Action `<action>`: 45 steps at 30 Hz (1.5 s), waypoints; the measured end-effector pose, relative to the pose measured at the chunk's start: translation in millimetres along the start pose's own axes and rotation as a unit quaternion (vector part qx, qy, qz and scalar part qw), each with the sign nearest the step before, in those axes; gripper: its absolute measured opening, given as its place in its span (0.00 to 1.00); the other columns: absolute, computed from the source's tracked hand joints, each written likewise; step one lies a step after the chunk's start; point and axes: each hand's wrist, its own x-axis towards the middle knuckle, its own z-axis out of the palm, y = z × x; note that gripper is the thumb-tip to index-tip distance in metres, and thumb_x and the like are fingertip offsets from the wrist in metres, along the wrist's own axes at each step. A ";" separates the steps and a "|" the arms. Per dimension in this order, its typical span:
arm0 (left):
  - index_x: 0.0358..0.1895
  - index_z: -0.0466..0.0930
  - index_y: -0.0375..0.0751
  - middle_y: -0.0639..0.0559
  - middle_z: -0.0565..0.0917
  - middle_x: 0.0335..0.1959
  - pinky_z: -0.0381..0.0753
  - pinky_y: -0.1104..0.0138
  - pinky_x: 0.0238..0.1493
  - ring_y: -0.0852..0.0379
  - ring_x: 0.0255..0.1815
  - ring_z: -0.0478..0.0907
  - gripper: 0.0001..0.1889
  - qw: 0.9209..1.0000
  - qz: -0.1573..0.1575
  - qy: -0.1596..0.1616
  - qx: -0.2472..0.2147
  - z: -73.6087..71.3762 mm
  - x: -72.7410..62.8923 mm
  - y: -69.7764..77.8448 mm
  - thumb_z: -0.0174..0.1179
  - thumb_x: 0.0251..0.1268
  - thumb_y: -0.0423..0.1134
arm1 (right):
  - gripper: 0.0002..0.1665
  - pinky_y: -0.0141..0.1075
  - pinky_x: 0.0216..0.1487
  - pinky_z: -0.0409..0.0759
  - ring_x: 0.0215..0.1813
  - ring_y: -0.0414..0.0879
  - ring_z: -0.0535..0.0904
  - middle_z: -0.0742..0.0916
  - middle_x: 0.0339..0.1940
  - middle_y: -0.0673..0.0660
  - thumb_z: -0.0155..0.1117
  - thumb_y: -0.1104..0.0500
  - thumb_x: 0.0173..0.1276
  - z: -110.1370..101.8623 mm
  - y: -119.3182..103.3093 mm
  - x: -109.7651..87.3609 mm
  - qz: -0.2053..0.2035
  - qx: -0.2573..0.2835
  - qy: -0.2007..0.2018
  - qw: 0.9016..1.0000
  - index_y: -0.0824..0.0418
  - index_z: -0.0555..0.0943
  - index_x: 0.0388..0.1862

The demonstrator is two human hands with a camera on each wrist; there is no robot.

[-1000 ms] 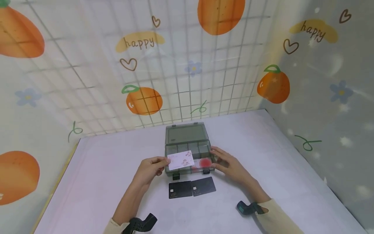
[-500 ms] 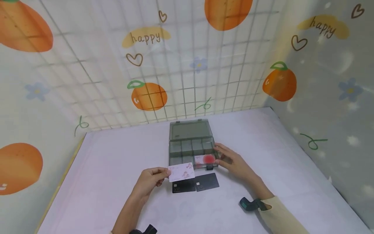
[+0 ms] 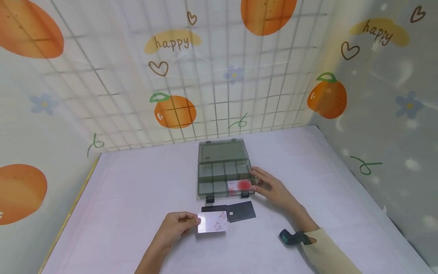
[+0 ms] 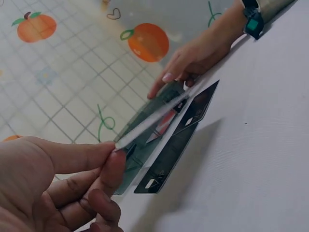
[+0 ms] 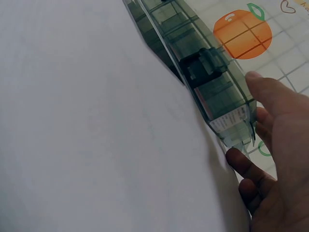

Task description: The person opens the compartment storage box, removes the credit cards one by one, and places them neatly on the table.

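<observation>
My left hand (image 3: pixel 178 227) pinches a white-pink card (image 3: pixel 213 222) with a small floral print between thumb and fingers. The card is raised over the table, its lower shadow visible, and partly covers one black card (image 3: pixel 209 208). Another black card (image 3: pixel 241 211), marked VIP, lies beside it. Behind them stands a clear grey-green divided plastic box (image 3: pixel 205 188), its lid (image 3: pixel 224 150) folded back. A pink-white card with a red circle (image 3: pixel 239 185) lies in its front right section. My right hand (image 3: pixel 277 192) touches the box's right side, thumb and fingers spread apart.
A white table (image 3: pixel 143 182) carries everything, reaching back to a grid wall (image 3: pixel 219 95) with a printed orange-patterned sheet. The box's black latches (image 3: pixel 210 200) hang at its front edge. A dark wrist device (image 3: pixel 291 238) sits on the right wrist.
My left hand has brought the white-pink card from over the box's front toward me, past the latches and over the left black card. My right hand stays at the box's side.
</observation>
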 end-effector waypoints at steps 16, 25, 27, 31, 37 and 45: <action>0.32 0.89 0.41 0.55 0.86 0.26 0.71 0.65 0.36 0.57 0.34 0.73 0.11 0.992 0.024 0.005 0.122 8.3 -11.8 -13.6 0.75 0.54 0.45 | 0.38 0.55 0.64 0.67 0.51 0.40 0.77 0.65 0.78 0.42 0.65 0.41 0.70 -0.1 5.1 -0.1 -0.019 -0.004 0.007 1.000 0.51 0.70 0.75; 0.28 0.88 0.48 0.60 0.83 0.20 0.71 0.63 0.32 0.59 0.28 0.73 0.08 0.973 0.050 0.025 0.225 13.6 -9.7 -11.6 0.74 0.55 0.47 | 0.38 0.55 0.65 0.66 0.52 0.41 0.77 0.64 0.79 0.41 0.65 0.42 0.71 -2.1 5.8 0.0 -0.014 0.003 0.006 1.000 0.50 0.69 0.76; 0.27 0.87 0.48 0.60 0.83 0.19 0.71 0.63 0.31 0.59 0.27 0.73 0.08 0.971 0.049 0.029 0.231 14.3 -12.1 -10.7 0.74 0.55 0.47 | 0.38 0.55 0.65 0.66 0.53 0.42 0.76 0.64 0.79 0.42 0.65 0.42 0.71 -2.0 5.3 -0.7 -0.013 0.009 0.001 1.000 0.50 0.69 0.76; 0.25 0.86 0.48 0.59 0.81 0.18 0.70 0.64 0.30 0.59 0.26 0.72 0.08 0.970 0.049 0.038 0.235 16.7 -16.2 -10.6 0.74 0.55 0.45 | 0.37 0.55 0.64 0.68 0.52 0.41 0.77 0.64 0.79 0.43 0.65 0.43 0.71 -0.8 3.4 -2.5 -0.018 0.013 0.000 1.000 0.51 0.69 0.76; 0.22 0.85 0.47 0.59 0.80 0.15 0.68 0.64 0.29 0.59 0.24 0.71 0.10 0.969 0.037 0.046 0.242 20.2 -21.4 -11.1 0.75 0.53 0.43 | 0.37 0.55 0.63 0.69 0.51 0.41 0.78 0.65 0.79 0.48 0.66 0.45 0.71 3.0 4.4 -2.6 -0.044 0.011 -0.005 0.999 0.54 0.70 0.75; 0.22 0.84 0.46 0.58 0.80 0.15 0.67 0.67 0.25 0.60 0.22 0.70 0.09 0.967 0.070 0.038 0.243 17.5 -16.4 -6.4 0.75 0.53 0.40 | 0.37 0.55 0.63 0.69 0.51 0.40 0.78 0.65 0.79 0.47 0.65 0.44 0.71 0.5 4.7 -3.2 -0.037 -0.001 0.008 0.999 0.52 0.69 0.76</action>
